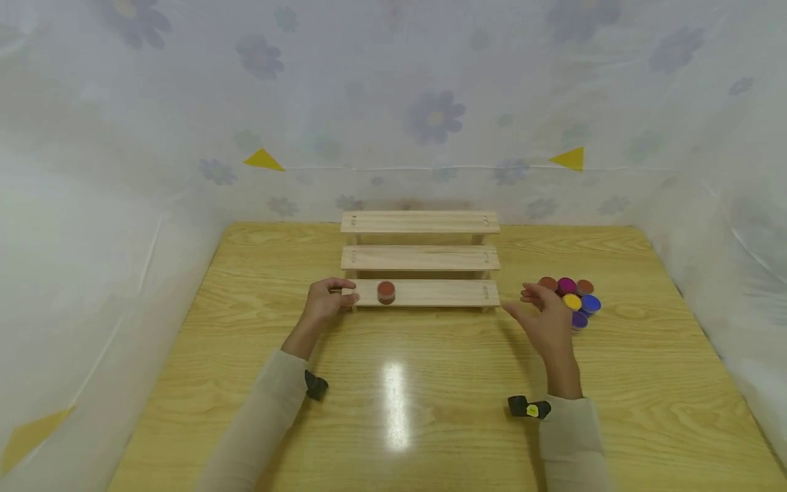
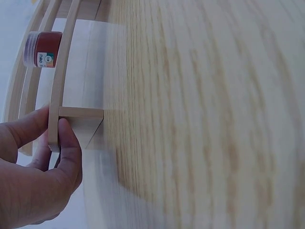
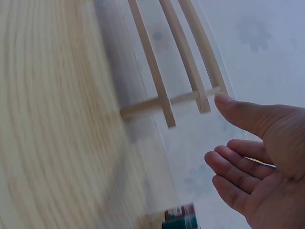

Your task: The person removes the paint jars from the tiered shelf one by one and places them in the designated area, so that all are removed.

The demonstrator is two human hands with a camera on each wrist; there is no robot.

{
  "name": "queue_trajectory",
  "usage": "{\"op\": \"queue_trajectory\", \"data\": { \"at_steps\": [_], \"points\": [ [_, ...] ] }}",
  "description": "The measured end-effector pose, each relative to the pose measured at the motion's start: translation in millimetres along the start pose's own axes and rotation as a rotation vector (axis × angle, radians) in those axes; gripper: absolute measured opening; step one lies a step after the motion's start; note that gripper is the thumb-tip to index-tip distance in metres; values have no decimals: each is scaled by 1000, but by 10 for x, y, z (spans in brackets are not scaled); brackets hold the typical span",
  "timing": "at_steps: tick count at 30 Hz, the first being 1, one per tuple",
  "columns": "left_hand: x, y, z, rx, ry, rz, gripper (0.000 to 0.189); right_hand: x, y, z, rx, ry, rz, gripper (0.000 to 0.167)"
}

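Note:
A three-tier wooden rack (image 1: 421, 292) stands on the table. My left hand (image 1: 326, 298) grips the left end of its lowest board; in the left wrist view, fingers of that hand (image 2: 40, 167) pinch the board from both faces. On this board, a little right of the hand, stands a small brownish-red paint jar (image 1: 386, 292) with a clear part and a label (image 2: 45, 59). My right hand (image 1: 549, 324) is in the air right of the rack, thumb and fingers apart, holding nothing. It partly hides a cluster of paint jars, among them a yellow jar (image 1: 572, 302) and a blue jar (image 1: 591, 305).
A magenta jar (image 1: 567, 285), a purple jar (image 1: 578, 320) and brownish-red jars (image 1: 585, 287) belong to the cluster. The wood-grain table (image 1: 455, 410) is bordered by pale flowered sheeting (image 1: 393, 130) at the back and sides. Yellow triangles (image 1: 263, 160) mark the sheeting.

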State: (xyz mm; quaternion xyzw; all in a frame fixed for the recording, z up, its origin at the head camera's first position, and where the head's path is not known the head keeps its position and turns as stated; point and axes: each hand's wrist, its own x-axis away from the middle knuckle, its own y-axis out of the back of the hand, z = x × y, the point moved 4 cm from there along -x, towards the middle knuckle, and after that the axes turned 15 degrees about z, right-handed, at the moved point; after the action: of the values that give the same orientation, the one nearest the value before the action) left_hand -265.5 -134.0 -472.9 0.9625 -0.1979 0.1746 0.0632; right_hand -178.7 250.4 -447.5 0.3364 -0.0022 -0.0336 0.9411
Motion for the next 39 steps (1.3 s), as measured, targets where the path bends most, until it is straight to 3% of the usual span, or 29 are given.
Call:
{"op": "queue_trajectory", "data": {
  "at_steps": [6,17,32,39],
  "points": [
    [-128,36,163,-16,-8,-31,29,-92,-177,159,-47,36,46,63],
    [-141,45,163,-16,3,-33,28,-199,-458,377,-67,116,97,59],
    [-120,40,150,5,5,-28,29,-386,-915,657,-82,143,214,64],
    [-129,38,155,-9,1,-38,28,-402,-1158,832,-6,216,243,57]
  ]
}}
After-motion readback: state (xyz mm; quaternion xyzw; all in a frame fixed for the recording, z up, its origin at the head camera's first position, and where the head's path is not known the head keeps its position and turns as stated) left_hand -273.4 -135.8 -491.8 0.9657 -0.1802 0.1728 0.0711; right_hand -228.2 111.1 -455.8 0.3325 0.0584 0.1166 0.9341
